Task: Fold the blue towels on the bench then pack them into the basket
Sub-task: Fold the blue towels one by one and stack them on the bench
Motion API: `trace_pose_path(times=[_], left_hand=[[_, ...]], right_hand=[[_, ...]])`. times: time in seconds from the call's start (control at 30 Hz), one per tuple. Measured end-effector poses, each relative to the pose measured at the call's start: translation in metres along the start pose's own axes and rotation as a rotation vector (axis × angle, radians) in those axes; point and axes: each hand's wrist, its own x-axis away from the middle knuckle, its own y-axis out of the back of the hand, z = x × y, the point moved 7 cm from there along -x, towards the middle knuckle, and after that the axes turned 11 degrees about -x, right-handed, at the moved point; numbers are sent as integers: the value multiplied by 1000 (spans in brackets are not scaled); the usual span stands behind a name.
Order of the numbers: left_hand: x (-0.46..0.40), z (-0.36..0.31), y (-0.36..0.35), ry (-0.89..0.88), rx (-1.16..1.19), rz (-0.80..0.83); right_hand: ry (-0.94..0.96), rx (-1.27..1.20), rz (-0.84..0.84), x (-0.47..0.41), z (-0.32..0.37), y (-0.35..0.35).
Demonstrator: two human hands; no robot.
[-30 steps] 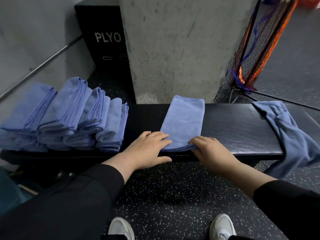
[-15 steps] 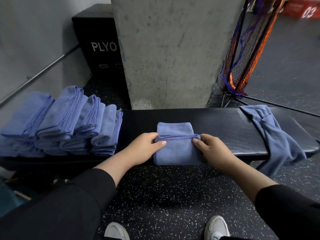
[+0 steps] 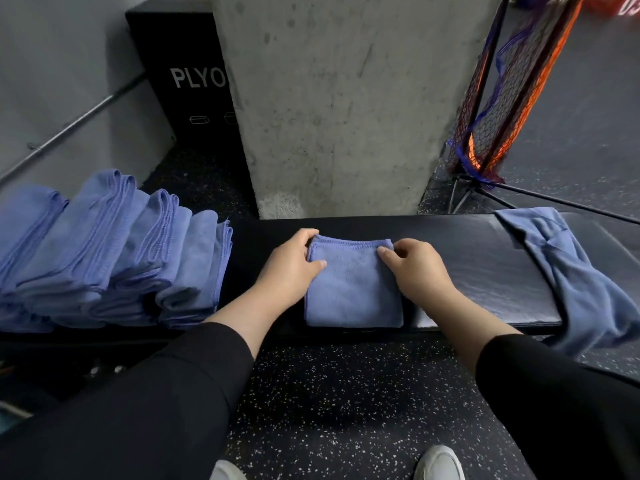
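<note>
A blue towel (image 3: 353, 289), folded into a small square, lies on the black bench (image 3: 485, 271) in front of me. My left hand (image 3: 291, 268) grips its far left corner, fingers curled over the edge and thumb on top. My right hand (image 3: 412, 268) pinches its far right corner. Several folded blue towels (image 3: 114, 251) lean in a row on the bench's left end. One unfolded blue towel (image 3: 568, 271) drapes over the bench's right end. No basket shows in this view.
A concrete pillar (image 3: 346, 105) rises right behind the bench. A black box marked PLYO (image 3: 187, 81) stands at the back left, beside a slanted metal rail (image 3: 79, 119). An orange and black net stand (image 3: 509, 91) is at the back right. Speckled floor and my shoes lie below.
The towel's near half has been folded up and over to the far edge, making it a square. Both hands moved away from me with it, to its far corners.
</note>
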Motion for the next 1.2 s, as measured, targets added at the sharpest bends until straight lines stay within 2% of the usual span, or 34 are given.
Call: trace_pose_path(times=[0.1,0.2,0.3,0.37,0.43,0.47,0.53,0.6,0.77,0.87,0.97,1.03,1.13,1.2], left_hand=[[-7,5,-4,-24,-375,-94],[-8,-8,-8,-154,-503,-156],[-4,-28,-17,-324,-536,-111],[1,-33,-27,-360,-606,-54],[6,-25,-41,-338,-696,22],[9,-19,-47,-316,-734,64],[13,-8,-55,-282,-772,140],[15,0,-58,-270,-771,196],[18,10,-53,-232,-733,283],[20,14,-47,-198,-741,272],[25,11,-37,-207,-792,172],[30,3,-32,-279,-778,94],[42,-3,-31,-365,-715,109],[49,-3,-31,-368,-718,150]], right_hand=[[-31,188,-12,-9,-20,-8],[3,311,-107,-5,-23,-5],[297,323,-222,4,8,4],[529,241,-146,16,29,-1],[656,265,0,31,30,-17],[653,318,104,37,22,-28],[493,460,341,45,-5,-46],[378,549,466,46,-23,-49],[337,572,502,43,-25,-42],[335,554,495,44,-31,-37],[478,453,335,50,-22,-20],[597,403,279,59,-16,-11],[587,470,427,68,-25,-15],[570,481,420,69,-27,-15]])
